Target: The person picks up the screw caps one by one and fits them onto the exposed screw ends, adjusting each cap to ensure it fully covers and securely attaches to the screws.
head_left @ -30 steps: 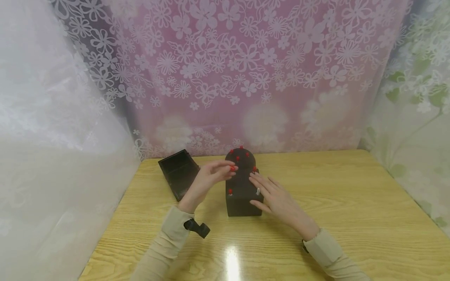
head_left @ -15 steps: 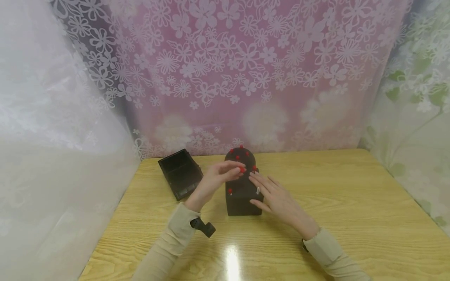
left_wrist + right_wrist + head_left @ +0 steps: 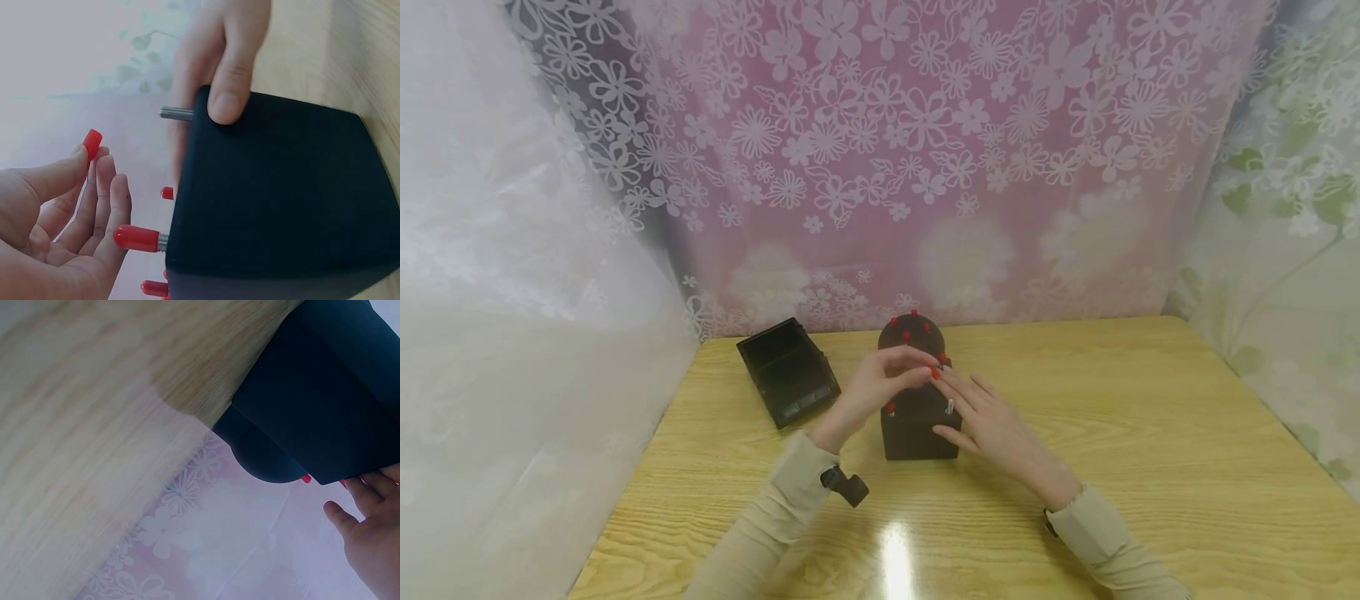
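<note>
A black block with a rounded rear part stands on the table, with metal studs on top. Several of the studs wear red caps. One bare stud shows near the right front corner. Over the block, my left hand pinches a loose red cap between thumb and fingertips, close to my right fingertips. My right hand rests on the block's right side, its fingers fairly straight along the top and its thumb pressed to the front face. The studs under my left hand are hidden.
Left of the block lies an open black tray with a divided lower part. The wooden table runs back to a pink flowered curtain. Pale sheets hang at both sides.
My left hand has moved right across the block with the pinched red cap, up to my right fingertips. My right hand and the block have stayed in place.
</note>
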`<state>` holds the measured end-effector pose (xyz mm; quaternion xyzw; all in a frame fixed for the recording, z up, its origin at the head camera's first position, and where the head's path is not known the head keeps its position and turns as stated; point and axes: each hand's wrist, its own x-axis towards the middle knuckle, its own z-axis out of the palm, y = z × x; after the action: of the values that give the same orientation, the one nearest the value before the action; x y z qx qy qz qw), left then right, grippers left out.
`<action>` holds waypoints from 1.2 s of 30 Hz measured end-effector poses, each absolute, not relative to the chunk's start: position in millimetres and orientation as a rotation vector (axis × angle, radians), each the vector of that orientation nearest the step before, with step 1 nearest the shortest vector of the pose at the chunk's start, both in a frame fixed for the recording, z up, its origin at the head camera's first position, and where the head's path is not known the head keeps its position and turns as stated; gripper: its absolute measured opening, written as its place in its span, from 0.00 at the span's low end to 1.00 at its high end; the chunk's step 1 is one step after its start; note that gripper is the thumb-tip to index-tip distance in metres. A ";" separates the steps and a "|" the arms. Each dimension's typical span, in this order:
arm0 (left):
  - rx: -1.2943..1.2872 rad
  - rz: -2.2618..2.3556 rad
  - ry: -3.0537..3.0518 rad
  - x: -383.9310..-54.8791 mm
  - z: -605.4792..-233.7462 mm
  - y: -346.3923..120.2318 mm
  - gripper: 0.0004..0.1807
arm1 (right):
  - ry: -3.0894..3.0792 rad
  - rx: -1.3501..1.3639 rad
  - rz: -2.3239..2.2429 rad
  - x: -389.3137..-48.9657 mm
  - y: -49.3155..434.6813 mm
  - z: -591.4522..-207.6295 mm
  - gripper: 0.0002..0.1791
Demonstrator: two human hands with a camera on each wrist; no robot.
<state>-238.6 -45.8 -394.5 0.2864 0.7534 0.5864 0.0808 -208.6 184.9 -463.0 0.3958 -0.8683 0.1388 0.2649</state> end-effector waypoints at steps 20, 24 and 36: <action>1.103 1.275 2.757 -229.9 -394.7 -25.0 0.11 | -2.313 1.084 0.344 -210.9 186.5 -464.3 0.41; 1.119 1.221 2.806 -228.6 -395.5 -24.0 0.12 | -2.323 1.087 0.350 -210.2 186.8 -464.0 0.39; 1.145 1.128 2.837 -222.9 -393.5 -20.9 0.08 | -2.335 1.085 0.364 -210.6 186.1 -464.3 0.46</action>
<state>-222.9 -20.9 -393.5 0.3506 0.8685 0.3454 -0.0593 -210.6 186.1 -464.3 0.4019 -0.8654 0.1348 0.2672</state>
